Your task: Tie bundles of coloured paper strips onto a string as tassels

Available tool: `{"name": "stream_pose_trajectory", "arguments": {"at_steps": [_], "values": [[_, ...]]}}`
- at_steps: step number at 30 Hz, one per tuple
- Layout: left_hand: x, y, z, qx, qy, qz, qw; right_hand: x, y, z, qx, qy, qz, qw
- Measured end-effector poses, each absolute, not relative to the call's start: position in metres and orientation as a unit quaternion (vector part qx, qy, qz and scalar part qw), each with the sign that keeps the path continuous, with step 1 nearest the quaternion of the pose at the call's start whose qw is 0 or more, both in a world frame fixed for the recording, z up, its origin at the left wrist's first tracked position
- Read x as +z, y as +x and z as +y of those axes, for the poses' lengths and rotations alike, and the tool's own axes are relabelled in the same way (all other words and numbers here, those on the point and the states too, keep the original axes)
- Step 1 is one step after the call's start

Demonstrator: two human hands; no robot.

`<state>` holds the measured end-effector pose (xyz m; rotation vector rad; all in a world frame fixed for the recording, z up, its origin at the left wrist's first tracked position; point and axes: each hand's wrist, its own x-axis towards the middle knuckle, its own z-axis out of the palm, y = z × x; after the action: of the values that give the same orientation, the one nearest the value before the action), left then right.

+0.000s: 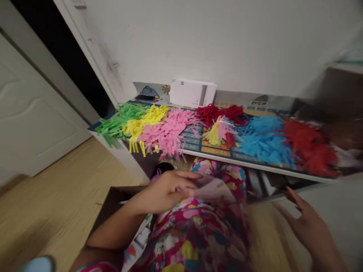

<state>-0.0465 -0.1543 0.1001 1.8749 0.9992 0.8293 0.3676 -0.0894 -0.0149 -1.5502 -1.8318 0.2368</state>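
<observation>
My left hand [166,192] pinches a pale pink sheet of paper [212,190] at its edge, and the sheet is blurred. My right hand [303,223] is also blurred, low at the right with its fingers spread, holding nothing, just below the front edge of a white shelf [255,165]. A printed mat [215,152] on that shelf carries heaps of fringed tissue paper: green [119,121], yellow [147,119], pink [167,134], dark red [219,114], blue [265,139] and red [310,147]. A small yellow-and-pink tassel [219,132] lies among them.
A white box [193,92] and a black phone [144,98] stand against the wall behind the mat. A multicoloured floral garment [195,234] fills the lower middle. A cardboard box [113,204] sits under my left arm. Wooden floor and a white door lie to the left.
</observation>
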Motion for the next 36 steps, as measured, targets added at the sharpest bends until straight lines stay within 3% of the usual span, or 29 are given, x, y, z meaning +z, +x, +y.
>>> {"name": "stream_pose_trajectory", "arguments": {"at_steps": [3, 6, 8, 10, 17, 23, 28, 36], "values": [[0.132, -0.022, -0.151, 0.219, 0.854, 0.276, 0.384, 0.023, 0.342, -0.113, 0.187, -0.391, -0.837, 0.334], [0.144, 0.000, -0.142, 0.144, 0.900, 0.212, 0.352, 0.071, 0.299, -0.117, 0.307, -0.191, -0.919, 0.157], [0.143, 0.007, -0.135, 0.115, 0.911, 0.185, 0.350, 0.096, 0.284, -0.108, 0.348, -0.136, -0.924, 0.086], [0.139, 0.008, -0.130, 0.090, 0.916, 0.160, 0.357, 0.108, 0.281, -0.097, 0.362, -0.128, -0.920, 0.078], [0.126, 0.002, -0.125, 0.077, 0.908, 0.123, 0.393, 0.094, 0.272, -0.091, 0.383, -0.141, -0.894, 0.184], [0.126, 0.002, -0.119, 0.039, 0.917, 0.094, 0.385, 0.056, 0.258, -0.103, 0.414, -0.143, -0.825, 0.356], [0.126, 0.000, -0.115, 0.023, 0.930, 0.099, 0.354, 0.036, 0.252, -0.113, 0.428, -0.248, -0.780, 0.383], [0.119, 0.000, -0.115, 0.017, 0.933, 0.105, 0.345, 0.007, 0.236, -0.117, 0.367, -0.193, -0.769, 0.487]]}}
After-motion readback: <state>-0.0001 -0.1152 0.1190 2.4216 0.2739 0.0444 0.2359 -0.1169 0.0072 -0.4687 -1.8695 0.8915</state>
